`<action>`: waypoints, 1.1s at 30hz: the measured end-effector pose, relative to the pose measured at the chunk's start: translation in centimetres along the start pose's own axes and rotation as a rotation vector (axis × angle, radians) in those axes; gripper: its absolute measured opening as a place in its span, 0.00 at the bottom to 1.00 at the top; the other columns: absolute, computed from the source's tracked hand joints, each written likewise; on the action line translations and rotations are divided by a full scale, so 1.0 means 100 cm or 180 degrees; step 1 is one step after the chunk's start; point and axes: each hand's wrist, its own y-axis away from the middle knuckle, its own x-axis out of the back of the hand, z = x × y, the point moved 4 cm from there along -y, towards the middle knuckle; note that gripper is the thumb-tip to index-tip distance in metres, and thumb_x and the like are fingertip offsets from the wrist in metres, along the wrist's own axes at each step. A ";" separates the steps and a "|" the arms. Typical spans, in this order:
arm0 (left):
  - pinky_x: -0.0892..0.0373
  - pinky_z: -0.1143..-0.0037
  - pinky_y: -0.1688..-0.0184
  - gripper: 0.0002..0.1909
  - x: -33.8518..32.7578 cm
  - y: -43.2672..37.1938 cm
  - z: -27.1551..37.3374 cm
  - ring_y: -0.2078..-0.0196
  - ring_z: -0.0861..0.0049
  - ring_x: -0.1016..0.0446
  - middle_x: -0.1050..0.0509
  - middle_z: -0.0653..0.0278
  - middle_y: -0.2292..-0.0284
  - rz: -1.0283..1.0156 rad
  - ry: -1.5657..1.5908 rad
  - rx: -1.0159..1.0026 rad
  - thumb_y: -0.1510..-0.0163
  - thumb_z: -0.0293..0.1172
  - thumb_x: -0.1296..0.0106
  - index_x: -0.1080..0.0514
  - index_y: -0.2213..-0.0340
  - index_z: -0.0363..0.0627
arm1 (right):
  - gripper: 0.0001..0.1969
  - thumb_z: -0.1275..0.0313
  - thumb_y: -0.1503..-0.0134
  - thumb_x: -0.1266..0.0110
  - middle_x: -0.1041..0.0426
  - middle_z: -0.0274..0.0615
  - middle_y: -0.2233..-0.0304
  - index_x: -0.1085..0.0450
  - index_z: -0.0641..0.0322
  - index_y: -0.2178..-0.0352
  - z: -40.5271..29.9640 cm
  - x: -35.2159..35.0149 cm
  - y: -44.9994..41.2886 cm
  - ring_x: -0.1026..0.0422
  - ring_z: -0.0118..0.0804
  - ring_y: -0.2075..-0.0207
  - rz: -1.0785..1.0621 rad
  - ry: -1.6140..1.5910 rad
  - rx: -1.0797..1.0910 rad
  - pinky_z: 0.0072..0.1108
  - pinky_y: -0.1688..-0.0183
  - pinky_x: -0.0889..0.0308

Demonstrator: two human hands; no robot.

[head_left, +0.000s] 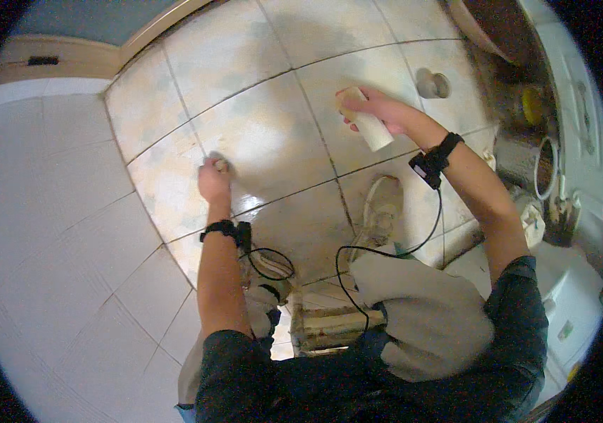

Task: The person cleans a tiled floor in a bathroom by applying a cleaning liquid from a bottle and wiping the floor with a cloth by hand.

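On the left, my left hand (215,182) is closed around a small pale object (220,165), too small to identify, low over or against the tiled floor (259,121). My right hand (373,108) grips a cream-coloured, roughly cylindrical piece (374,132), its free end pointing down towards my shoe (383,203). A small round cup or roll (432,84) lies on the tiles to the right of my right hand. Both wrists wear black straps with small devices, and a black cable runs from the right one.
White wall tiles (69,185) rise at the left, with a wooden door frame (153,26) at the top left. Along the right stand a round basin (492,26), a bucket (545,166) and assorted items. A low wooden stool (333,325) is under me.
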 end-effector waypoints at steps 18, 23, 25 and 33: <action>0.32 0.66 0.57 0.08 -0.033 -0.034 0.259 0.58 0.60 0.31 0.28 0.59 0.67 -0.0145 0.0019 -0.2153 0.55 0.30 0.52 0.28 0.71 0.47 | 0.22 0.75 0.52 0.46 0.32 0.37 0.72 0.41 0.63 0.54 0.012 0.008 -0.003 0.32 0.29 0.72 0.0048 0.0415 0.0305 0.23 0.68 0.34; 0.32 0.66 0.56 0.12 -0.030 -0.075 0.131 0.56 0.62 0.31 0.28 0.57 0.61 0.0013 -0.0060 -0.1915 0.55 0.35 0.50 0.28 0.66 0.49 | 0.21 0.75 0.52 0.45 0.33 0.37 0.72 0.40 0.60 0.55 -0.006 0.002 0.005 0.31 0.29 0.72 0.0221 0.0534 0.0310 0.22 0.68 0.33; 0.32 0.68 0.55 0.14 -0.014 -0.063 0.084 0.55 0.62 0.31 0.30 0.58 0.57 0.0068 0.0019 -0.1516 0.53 0.36 0.50 0.30 0.62 0.50 | 0.20 0.74 0.51 0.45 0.33 0.37 0.72 0.39 0.59 0.56 -0.006 0.011 0.015 0.31 0.29 0.72 0.0405 0.0600 0.0370 0.22 0.69 0.33; 0.31 0.65 0.61 0.17 0.013 -0.014 -0.003 0.61 0.60 0.29 0.29 0.56 0.63 -0.0533 -0.0290 -0.0315 0.51 0.40 0.52 0.33 0.58 0.52 | 0.20 0.75 0.51 0.44 0.33 0.38 0.74 0.40 0.60 0.56 0.009 -0.014 0.000 0.32 0.30 0.73 0.0055 0.0199 0.0138 0.22 0.70 0.34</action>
